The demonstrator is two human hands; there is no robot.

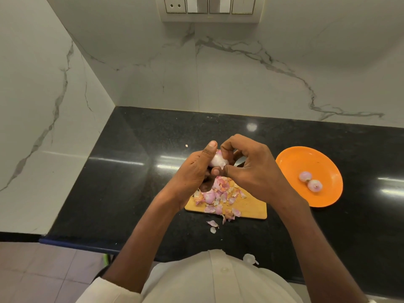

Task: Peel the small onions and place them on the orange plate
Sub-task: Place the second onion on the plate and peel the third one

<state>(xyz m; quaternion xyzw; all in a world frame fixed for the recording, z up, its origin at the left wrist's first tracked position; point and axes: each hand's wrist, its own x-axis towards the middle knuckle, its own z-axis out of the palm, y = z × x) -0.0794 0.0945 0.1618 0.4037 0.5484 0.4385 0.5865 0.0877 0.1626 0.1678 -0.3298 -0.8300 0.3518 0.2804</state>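
Pale, glossy onion (216, 160), mostly skinned, gripped by left hand (194, 169) and pinched by right hand (249, 169) above cutting board (251, 207). Two peeled onions (310, 181) lie touching on orange plate (290, 162).

Soft overhead light, streaky glare on the black counter (122, 171), wide-angle bowing at the edges.

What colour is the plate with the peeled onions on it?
Orange, as the head view shows: plate.
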